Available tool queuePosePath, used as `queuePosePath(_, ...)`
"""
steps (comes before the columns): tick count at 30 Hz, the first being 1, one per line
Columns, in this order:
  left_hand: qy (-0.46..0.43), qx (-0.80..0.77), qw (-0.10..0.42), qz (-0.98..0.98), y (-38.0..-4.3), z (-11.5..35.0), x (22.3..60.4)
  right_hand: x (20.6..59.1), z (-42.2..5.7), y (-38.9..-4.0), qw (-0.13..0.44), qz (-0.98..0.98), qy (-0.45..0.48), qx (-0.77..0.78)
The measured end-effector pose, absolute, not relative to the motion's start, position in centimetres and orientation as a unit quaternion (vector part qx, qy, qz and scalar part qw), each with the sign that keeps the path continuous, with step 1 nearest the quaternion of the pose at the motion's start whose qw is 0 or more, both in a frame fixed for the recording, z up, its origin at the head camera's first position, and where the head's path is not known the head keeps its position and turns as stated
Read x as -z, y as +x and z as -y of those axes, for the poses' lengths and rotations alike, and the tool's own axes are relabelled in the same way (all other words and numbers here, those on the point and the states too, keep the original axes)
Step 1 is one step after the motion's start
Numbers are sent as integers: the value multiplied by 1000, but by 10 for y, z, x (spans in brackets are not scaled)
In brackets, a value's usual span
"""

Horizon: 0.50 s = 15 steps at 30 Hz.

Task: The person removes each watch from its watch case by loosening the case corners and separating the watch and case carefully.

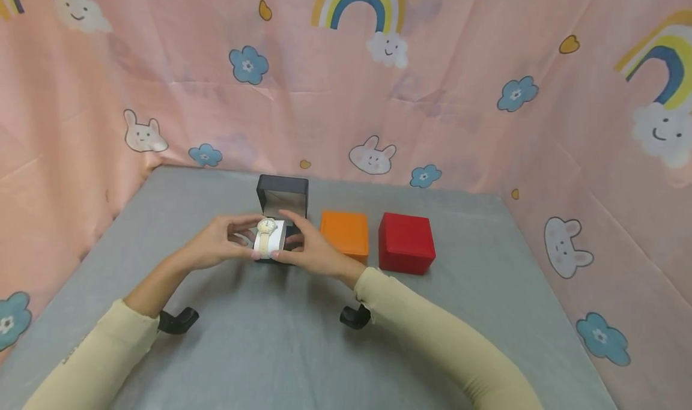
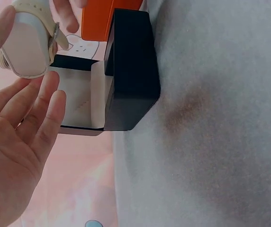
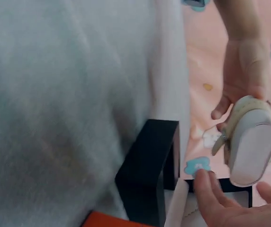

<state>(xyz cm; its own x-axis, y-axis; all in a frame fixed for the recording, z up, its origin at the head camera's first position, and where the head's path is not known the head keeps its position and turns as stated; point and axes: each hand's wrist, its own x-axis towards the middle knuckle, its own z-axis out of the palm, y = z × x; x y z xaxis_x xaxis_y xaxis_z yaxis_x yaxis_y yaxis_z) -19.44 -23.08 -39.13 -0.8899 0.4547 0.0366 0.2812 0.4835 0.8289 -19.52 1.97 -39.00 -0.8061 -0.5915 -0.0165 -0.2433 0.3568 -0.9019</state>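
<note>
A cream-strapped watch is wrapped round a white cushion, held up in front of an open black watch box. My left hand holds the cushion's left side between thumb and fingers. From the other side, my right hand has its thumb at the near right corner and its index finger over the far edge. In the left wrist view the cushion's end and the strap's buckle show. The box's pale lining appears behind the fingers, its lid raised.
An orange box and a red box, both closed, stand to the right of the black box on the grey cloth-covered table. Pink patterned curtains hang behind and at both sides. Black wrist mounts stick out under the sleeves.
</note>
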Motion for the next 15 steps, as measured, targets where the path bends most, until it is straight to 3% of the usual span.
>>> queuePosePath(15, 223, -450, 86, -861, -196, 224, 387, 390, -16, -203, 133, -818, -319, 460)
